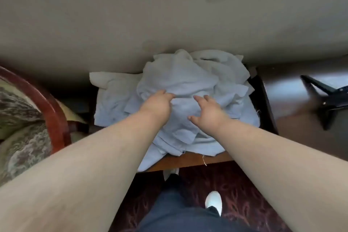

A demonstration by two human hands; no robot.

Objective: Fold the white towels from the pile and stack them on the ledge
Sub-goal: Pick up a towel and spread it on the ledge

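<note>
A crumpled pile of white towels (180, 81) lies on a small wooden table (197, 158) against the wall. My left hand (157, 104) reaches onto the middle of the pile, its fingertips pinching a fold of a towel. My right hand (207, 113) hovers just to the right with fingers spread and slightly bent, over or lightly touching the cloth and holding nothing. A flatter towel (107, 98) sticks out at the left side of the pile.
An upholstered chair with a red wooden frame (47, 103) stands close on the left. A dark surface (293, 90) with a black stand (327, 98) lies to the right. A beige wall (169, 15) rises behind the table. Patterned red carpet and my feet (213, 201) are below.
</note>
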